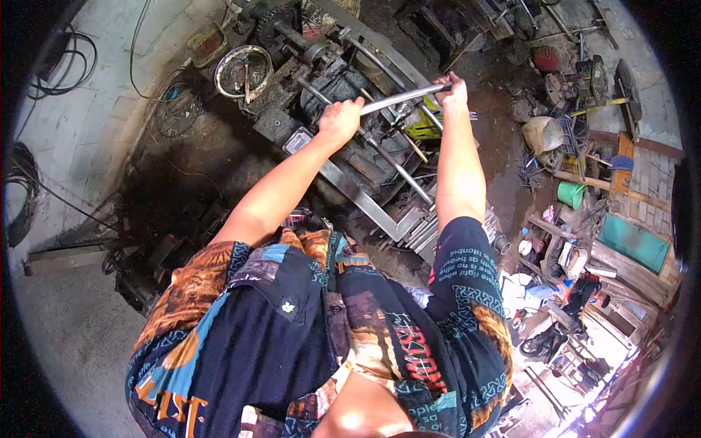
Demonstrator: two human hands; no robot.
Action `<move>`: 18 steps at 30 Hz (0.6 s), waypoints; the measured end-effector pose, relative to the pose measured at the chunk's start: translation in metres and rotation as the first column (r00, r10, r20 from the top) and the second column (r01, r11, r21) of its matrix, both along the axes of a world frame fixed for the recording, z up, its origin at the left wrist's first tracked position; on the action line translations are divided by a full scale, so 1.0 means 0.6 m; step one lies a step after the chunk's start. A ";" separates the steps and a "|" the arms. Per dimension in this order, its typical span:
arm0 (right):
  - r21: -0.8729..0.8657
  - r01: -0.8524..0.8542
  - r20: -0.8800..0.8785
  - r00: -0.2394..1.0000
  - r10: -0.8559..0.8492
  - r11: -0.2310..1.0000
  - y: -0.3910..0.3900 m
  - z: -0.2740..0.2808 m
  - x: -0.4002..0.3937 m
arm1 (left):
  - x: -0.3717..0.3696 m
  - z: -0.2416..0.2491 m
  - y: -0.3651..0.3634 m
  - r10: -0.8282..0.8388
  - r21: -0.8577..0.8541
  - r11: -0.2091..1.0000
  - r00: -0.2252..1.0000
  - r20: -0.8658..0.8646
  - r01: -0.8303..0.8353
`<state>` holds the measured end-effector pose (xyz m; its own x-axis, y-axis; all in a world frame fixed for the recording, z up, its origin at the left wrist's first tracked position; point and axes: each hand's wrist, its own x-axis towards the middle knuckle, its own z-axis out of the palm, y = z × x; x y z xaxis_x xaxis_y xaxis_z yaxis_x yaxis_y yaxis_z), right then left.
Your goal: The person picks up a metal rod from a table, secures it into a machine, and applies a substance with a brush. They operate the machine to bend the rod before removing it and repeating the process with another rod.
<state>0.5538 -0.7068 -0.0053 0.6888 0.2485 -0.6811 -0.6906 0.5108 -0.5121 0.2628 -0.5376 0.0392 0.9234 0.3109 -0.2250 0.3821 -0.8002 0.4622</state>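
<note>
**Both hands on a metal rod**

Left hand (340, 119) wrapped tight around one end of metal rod (405, 97), right hand (453, 89) clenched on the other. Held level above the greasy machine (343, 146), near its far edge.

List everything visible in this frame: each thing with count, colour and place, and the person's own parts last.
Metal rod: one, silver-grey, held level above the machine.
Machine: one, dark and greasy, top centre, under the rod.
Metal rails: a few, grey, at the machine's near end.
Round rim: one, silver, left of the machine.
Cables: several, black, upper left floor.
Bucket: one, green, right.
Clutter: count unclear, mixed, along the right.
Shirt: one, dark patterned, bottom centre.
Left hand: fingers closed on the rod.
Right hand: fingers closed on the rod's far end.
</note>
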 end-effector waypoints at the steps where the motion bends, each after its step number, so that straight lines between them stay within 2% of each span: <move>1: 0.076 -0.004 0.017 1.000 0.003 0.997 -0.012 0.001 -0.001 | -0.001 0.001 -0.006 0.007 0.030 1.000 0.999 0.032 -0.008; 2: 0.121 0.054 -0.036 0.998 -0.050 0.991 -0.022 0.000 -0.001 | 0.000 0.001 -0.009 0.007 0.032 0.999 1.000 -0.003 -0.007; 3: 0.089 0.081 0.011 0.997 -0.082 0.993 -0.014 0.042 -0.029 | 0.001 -0.004 -0.010 -0.018 0.056 0.998 1.000 -0.010 0.019; 4: 0.130 0.121 -0.010 0.993 -0.121 0.984 -0.021 0.050 -0.038 | 0.002 -0.011 -0.010 -0.031 0.090 0.995 1.000 0.006 0.030; 5: 0.173 0.158 -0.034 0.987 -0.154 0.972 -0.024 0.052 -0.044 | 0.001 -0.016 -0.012 -0.040 0.126 0.991 0.999 0.021 0.037; 7: 0.153 0.206 -0.064 0.978 -0.199 0.966 -0.018 0.027 -0.032 | -0.002 -0.001 0.005 -0.055 0.145 0.988 0.998 0.027 0.051; 8: 0.226 0.196 -0.120 0.978 -0.173 0.954 -0.030 0.014 -0.020 | -0.002 0.012 0.002 -0.071 0.150 0.987 0.997 0.030 0.066; 11: 0.227 0.244 -0.167 0.964 -0.209 0.943 -0.057 0.016 -0.027 | 0.004 0.003 0.006 -0.092 0.213 0.973 0.995 0.033 0.083; 12: 0.239 0.314 -0.184 0.944 -0.274 0.919 -0.067 0.028 -0.044 | 0.011 0.001 0.009 -0.100 0.236 0.968 0.994 0.040 0.088; 14: 0.320 0.312 -0.157 0.949 -0.274 0.895 -0.086 0.002 -0.052 | 0.026 -0.002 0.035 -0.128 0.277 0.954 0.992 0.020 0.118; 16: 0.354 0.311 -0.139 0.950 -0.279 0.882 -0.094 0.013 -0.063 | 0.041 0.003 0.049 -0.128 0.276 0.952 0.992 -0.022 0.129; 18: 0.387 0.265 -0.010 0.959 -0.283 0.883 -0.100 -0.003 -0.065 | 0.045 -0.003 0.058 -0.151 0.286 0.945 0.988 -0.044 0.157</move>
